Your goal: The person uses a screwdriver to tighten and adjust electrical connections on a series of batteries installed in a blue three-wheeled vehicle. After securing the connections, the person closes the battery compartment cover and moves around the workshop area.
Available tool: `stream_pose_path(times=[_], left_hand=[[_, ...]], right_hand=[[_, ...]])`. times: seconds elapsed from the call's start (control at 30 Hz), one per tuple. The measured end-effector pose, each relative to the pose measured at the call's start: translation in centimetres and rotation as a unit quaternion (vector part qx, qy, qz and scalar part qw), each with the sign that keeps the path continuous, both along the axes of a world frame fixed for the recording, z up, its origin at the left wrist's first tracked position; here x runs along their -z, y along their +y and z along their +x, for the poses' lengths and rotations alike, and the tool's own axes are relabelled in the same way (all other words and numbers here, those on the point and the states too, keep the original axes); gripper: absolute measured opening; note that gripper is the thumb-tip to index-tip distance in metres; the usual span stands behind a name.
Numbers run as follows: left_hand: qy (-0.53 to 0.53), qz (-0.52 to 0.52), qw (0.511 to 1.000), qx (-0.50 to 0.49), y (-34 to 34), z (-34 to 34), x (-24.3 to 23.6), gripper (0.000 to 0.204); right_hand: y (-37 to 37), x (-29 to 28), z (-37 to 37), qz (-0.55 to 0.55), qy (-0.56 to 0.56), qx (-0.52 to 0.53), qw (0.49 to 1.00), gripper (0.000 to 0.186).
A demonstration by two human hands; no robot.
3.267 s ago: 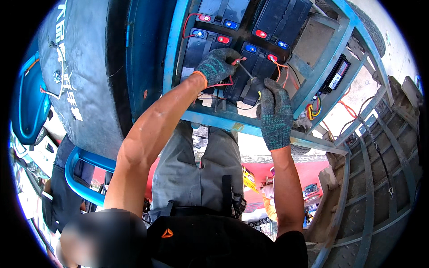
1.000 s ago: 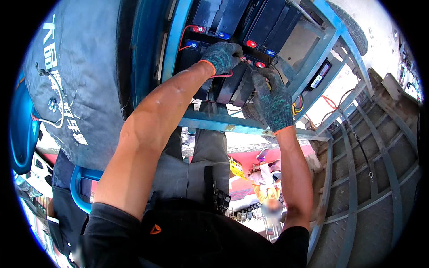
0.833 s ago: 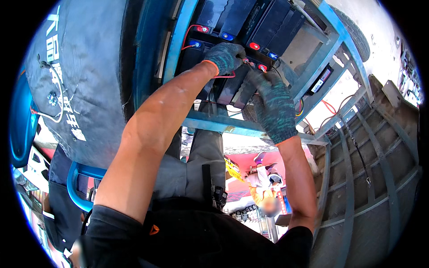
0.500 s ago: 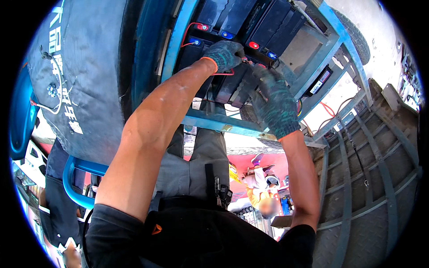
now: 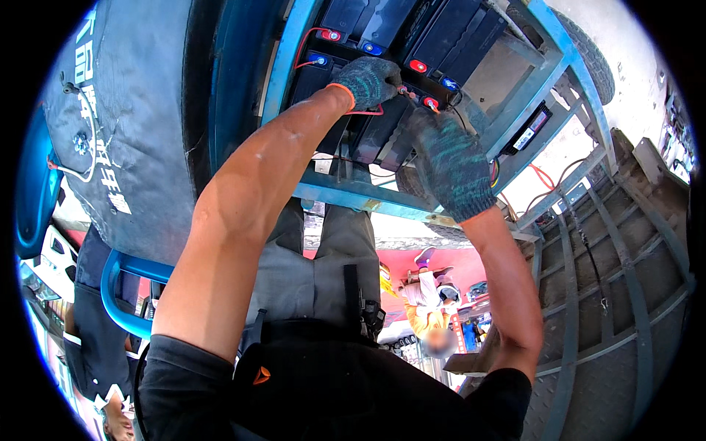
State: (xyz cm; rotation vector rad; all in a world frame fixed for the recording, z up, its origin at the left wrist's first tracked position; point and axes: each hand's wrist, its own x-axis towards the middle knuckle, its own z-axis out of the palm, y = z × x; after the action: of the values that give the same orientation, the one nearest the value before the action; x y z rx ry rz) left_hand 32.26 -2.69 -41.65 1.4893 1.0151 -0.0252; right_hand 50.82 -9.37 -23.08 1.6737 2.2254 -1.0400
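Note:
Both my hands wear dark green knitted gloves and work among black batteries (image 5: 457, 45) set in a blue metal frame (image 5: 368, 197). My left hand (image 5: 365, 82) is closed, its fingertips pinching a red wire (image 5: 371, 112) whose end lies by the middle batteries. My right hand (image 5: 452, 158) has its fingers bent together just below a red terminal (image 5: 431, 104); what they hold, if anything, is hidden. Another red terminal (image 5: 418, 66) and a blue terminal (image 5: 450, 84) sit above. At the upper left are a red terminal (image 5: 330, 35) and a blue terminal (image 5: 318, 59) with wires.
A black padded seat (image 5: 140, 125) is on the left. On the right lies a metal cargo bed (image 5: 610, 294) with ribs. A tyre (image 5: 588, 62) stands behind the frame, and loose red wires (image 5: 543, 178) hang beside it. People are visible below.
My right fingers have drawn slightly down and left, uncovering the red terminal near them. My left hand stays closed by the middle batteries. The view has shifted slightly.

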Motion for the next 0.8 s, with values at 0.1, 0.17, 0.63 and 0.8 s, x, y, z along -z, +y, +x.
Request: stream_pose_path(times=[0.1,0.17,0.63,0.8], left_hand=[[0.007,0.003,1.0,0.003,0.1,-0.3,0.0,0.024],[0.008,0.005,1.0,-0.001,0.0,-0.5,0.3,0.025],[-0.002,0.034,0.999,-0.005,-0.5,-0.4,1.0,0.023],[-0.001,0.02,1.0,0.005,-0.2,-0.1,0.1,0.023]], right_hand=[[0.5,0.7,-0.4,-0.1,0.081,0.287,0.949,0.043],[2.1,-0.9,-0.7,-0.173,-0.002,0.341,0.924,0.04],[1.5,-0.4,-0.4,0.036,-0.061,-0.005,0.997,0.031],[-1.4,3.5,-0.8,-0.056,0.132,0.279,0.949,0.021]])
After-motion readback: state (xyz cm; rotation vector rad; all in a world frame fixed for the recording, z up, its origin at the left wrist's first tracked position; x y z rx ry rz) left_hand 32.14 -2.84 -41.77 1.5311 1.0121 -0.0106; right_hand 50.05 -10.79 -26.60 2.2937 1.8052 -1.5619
